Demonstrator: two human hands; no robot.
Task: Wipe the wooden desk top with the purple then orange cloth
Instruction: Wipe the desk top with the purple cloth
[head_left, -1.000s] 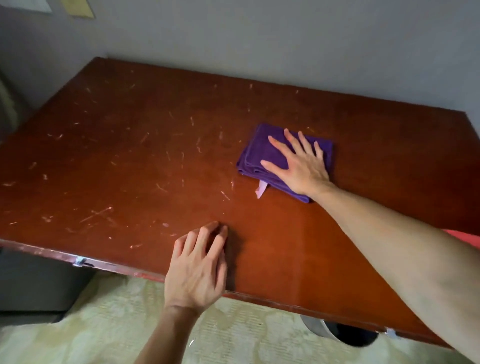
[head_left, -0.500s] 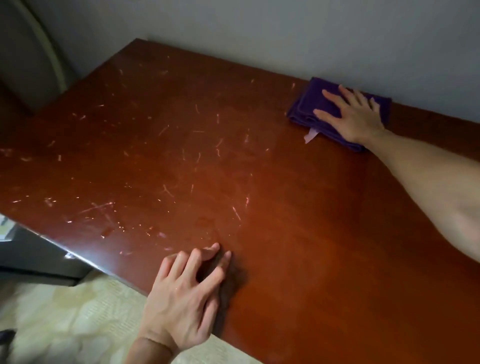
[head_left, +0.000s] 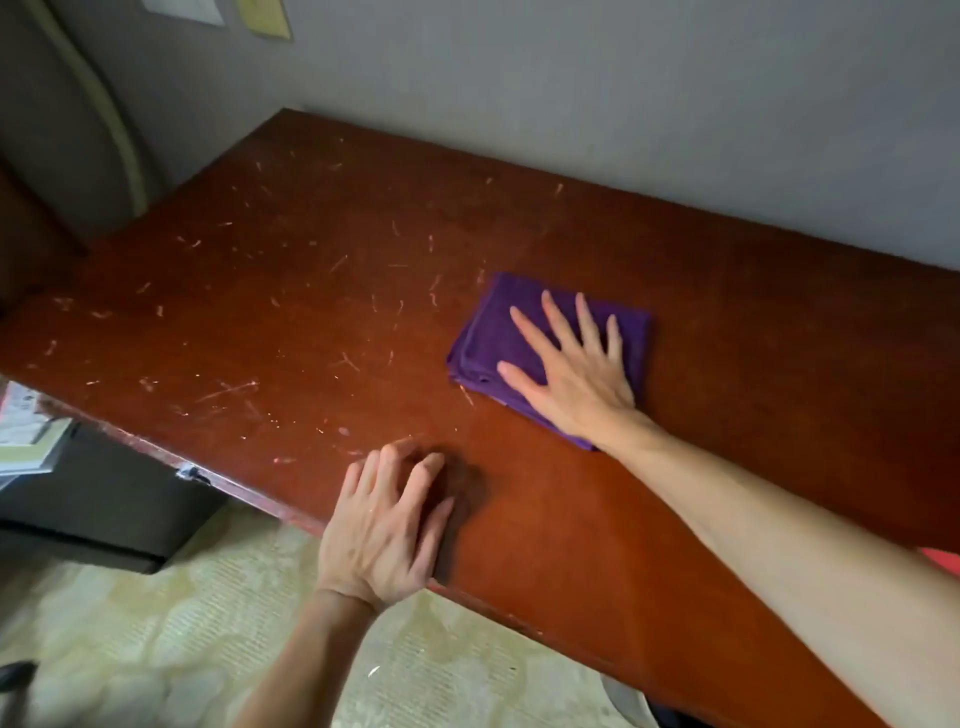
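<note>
A folded purple cloth lies on the reddish wooden desk top, right of its middle. My right hand presses flat on the cloth with fingers spread and straight. My left hand rests on the desk's near edge, fingers slightly bent, holding nothing. Many pale scratches and bits mark the left half of the desk top. No orange cloth is clearly in view.
A grey wall runs along the desk's far edge. Papers stick out below the desk at the left. Pale patterned flooring lies under the near edge. A sliver of something red shows at the right edge.
My right hand has slid the purple cloth back from the far edge by the wall toward me and the desk's middle. My left hand stays on the near edge.
</note>
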